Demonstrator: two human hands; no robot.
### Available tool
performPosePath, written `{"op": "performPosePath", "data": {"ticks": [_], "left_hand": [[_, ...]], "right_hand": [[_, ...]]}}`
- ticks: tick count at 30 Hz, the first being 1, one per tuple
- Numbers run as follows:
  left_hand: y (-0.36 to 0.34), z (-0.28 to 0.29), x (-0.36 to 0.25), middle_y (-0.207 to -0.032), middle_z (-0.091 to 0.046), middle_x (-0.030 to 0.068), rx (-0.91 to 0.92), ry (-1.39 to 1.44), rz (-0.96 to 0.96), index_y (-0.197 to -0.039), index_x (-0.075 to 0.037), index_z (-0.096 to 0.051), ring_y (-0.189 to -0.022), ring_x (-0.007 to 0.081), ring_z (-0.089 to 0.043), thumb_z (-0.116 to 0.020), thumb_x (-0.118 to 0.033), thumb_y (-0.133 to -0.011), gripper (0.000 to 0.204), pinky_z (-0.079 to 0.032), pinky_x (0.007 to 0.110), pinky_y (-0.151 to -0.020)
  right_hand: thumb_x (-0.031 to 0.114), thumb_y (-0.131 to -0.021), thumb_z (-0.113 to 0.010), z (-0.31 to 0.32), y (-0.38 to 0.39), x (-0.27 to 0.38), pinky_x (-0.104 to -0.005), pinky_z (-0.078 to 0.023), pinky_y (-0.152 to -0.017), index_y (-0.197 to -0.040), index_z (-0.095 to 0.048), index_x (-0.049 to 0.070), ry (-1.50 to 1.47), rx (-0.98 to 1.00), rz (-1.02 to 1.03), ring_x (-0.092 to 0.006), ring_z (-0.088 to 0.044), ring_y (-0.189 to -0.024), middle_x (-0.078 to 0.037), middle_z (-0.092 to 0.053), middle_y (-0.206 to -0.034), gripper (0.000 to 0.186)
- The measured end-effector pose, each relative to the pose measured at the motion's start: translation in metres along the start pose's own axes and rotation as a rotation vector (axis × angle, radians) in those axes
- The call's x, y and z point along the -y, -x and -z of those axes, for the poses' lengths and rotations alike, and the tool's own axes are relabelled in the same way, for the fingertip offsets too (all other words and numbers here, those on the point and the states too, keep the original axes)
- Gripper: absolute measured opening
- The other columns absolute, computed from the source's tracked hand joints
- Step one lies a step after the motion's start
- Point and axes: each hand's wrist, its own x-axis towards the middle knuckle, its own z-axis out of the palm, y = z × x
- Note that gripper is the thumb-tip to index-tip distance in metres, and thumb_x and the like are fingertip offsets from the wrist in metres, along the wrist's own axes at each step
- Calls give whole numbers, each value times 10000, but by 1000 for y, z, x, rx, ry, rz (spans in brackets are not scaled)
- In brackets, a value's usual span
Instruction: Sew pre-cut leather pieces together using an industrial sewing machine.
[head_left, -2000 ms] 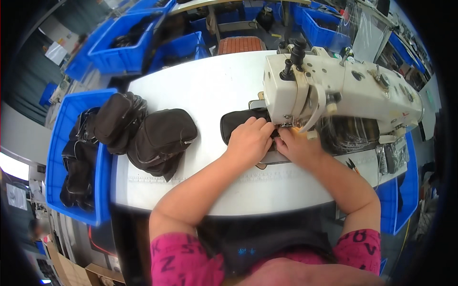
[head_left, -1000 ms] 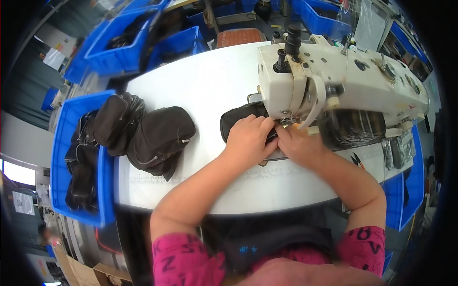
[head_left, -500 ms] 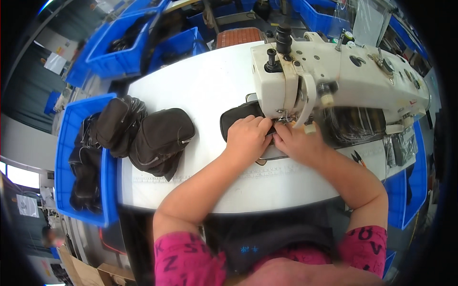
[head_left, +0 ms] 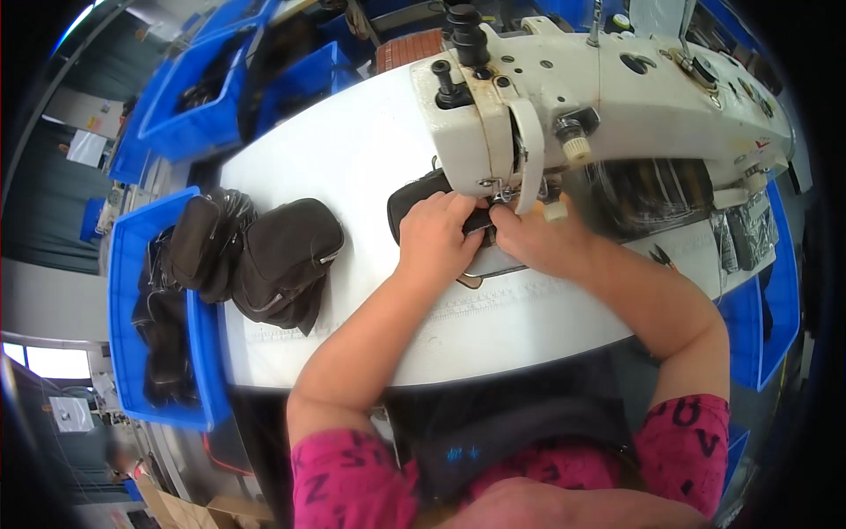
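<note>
A black fabric pouch (head_left: 407, 199) lies under the needle end of a white sewing machine (head_left: 480, 132). My left hand (head_left: 439, 236) is closed on the pouch's near part, its fingers bent over the dark cloth. Close to the presser foot (head_left: 500, 189), my right hand (head_left: 545, 240) pinches the edge of the same pouch. A short stretch of black cloth shows between the two hands. The fingertips of my right hand are partly hidden by the machine head.
Finished-looking black bags (head_left: 286, 256) are piled on the white table (head_left: 370, 339) at left, beside a blue bin (head_left: 216, 353) of black pieces. Small snips (head_left: 663, 257) lie right of my right forearm. Dark pieces (head_left: 648, 194) sit under the machine arm. More blue crates (head_left: 189, 123) stand behind.
The whole view has shifted and tilted slightly. My hands are a little farther apart, with more black cloth showing between them. Both still grip the pouch by the needle.
</note>
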Motion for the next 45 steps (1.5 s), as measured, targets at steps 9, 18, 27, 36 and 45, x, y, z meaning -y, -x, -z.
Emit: {"op": "performPosePath", "data": {"ticks": [9,18,27,36,45], "left_hand": [[-3,8,-1,-944,-715,89,76,118,-2,-1074,-98,-725,-916,316,-670,-694,-100,-792,284,-525,429,-794],[-6,22,12,-1112,-726,152,326,409,105,-1211,-58,-712,-1062,348,-660,-631,-160,-997,251,-524,421,-930],[-8,28,3,-1043,-730,104,298,163,54,-1169,-101,-734,-991,324,-678,-741,-221,-919,277,-551,415,-850],[-5,22,0,-1040,-707,97,264,108,61,-1132,-97,-735,-954,329,-671,-796,-207,-819,337,-555,409,-798],[0,-1,-2,-1032,-701,91,-25,-32,-63,-1082,-110,-722,-940,323,-666,-753,-93,-715,369,-550,428,-785]], "right_hand": [[156,-796,-745,4,-2,-5,-382,-524,-594,-967,-617,104,-251,24,-59,-231,-661,-715,-9,-638,-802,219],[135,-852,-673,6,0,-1,-358,-555,-644,-1250,-659,88,-100,19,-7,-214,-685,-824,-20,-658,-873,402],[119,-867,-650,11,-4,-1,-353,-567,-671,-1296,-638,66,-94,19,-7,-249,-694,-871,-51,-664,-907,433],[74,-889,-624,8,-1,0,-368,-557,-705,-1264,-643,92,-121,82,-15,-211,-698,-883,-41,-706,-1007,375],[101,-866,-633,-13,6,8,-329,-478,-640,-1017,-604,112,-364,-156,-150,-202,-657,-834,1,-646,-863,154]]}}
